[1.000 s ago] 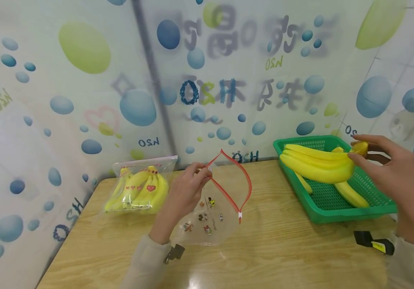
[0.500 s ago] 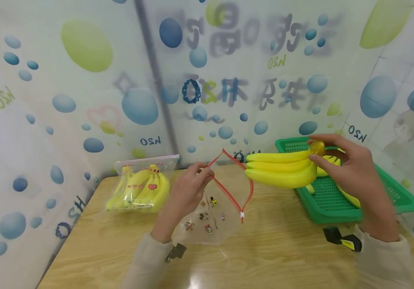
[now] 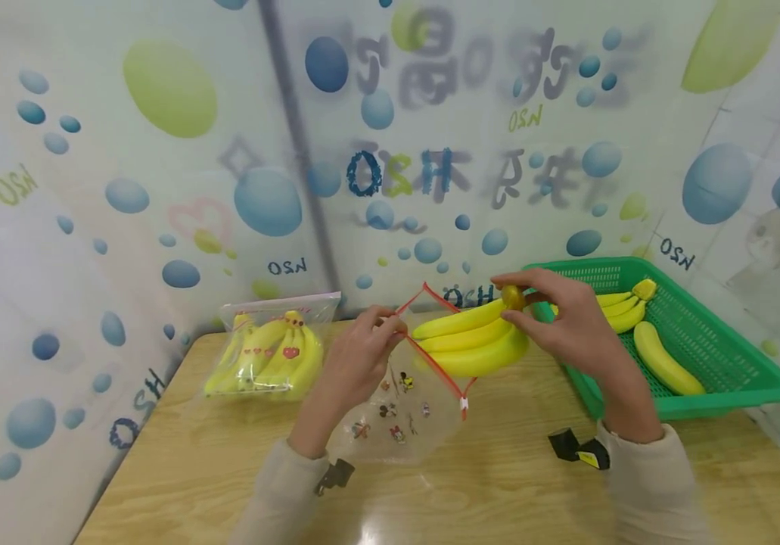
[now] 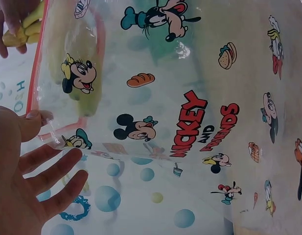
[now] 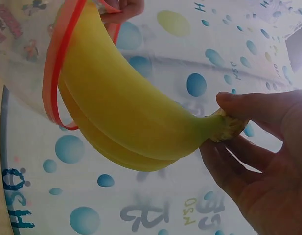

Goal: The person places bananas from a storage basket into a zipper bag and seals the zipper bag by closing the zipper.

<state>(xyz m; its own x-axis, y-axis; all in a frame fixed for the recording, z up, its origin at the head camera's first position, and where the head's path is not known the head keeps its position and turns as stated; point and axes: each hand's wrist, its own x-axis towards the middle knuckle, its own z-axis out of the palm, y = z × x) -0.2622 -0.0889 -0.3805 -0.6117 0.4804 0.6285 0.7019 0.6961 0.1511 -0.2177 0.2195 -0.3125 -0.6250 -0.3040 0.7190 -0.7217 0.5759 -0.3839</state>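
Observation:
My left hand (image 3: 365, 344) pinches the edge of a clear zip bag (image 3: 390, 431) printed with cartoon figures, its red-trimmed mouth spread wide. By the stem, my right hand (image 3: 567, 322) holds a bunch of bananas (image 3: 471, 344). The tips of that bunch have passed inside the bag's mouth. In the right wrist view the thumb and fingers grip the stem (image 5: 226, 127), and the red rim (image 5: 54, 78) crosses the front of the bananas. Through the printed film (image 4: 141, 103) in the left wrist view, the banana tips look blurred.
A green basket (image 3: 737, 401) at the right holds another banana bunch (image 3: 628, 306) and a single banana (image 3: 665, 359). At the left stands a filled clear bag (image 3: 267, 352) of bananas. Patterned curtain (image 3: 390, 151) hangs behind the wooden table (image 3: 485, 484).
My right hand has carried the banana bunch leftward from over the green basket, and its tips have entered the zip bag's mouth. My left hand keeps its grip on the bag.

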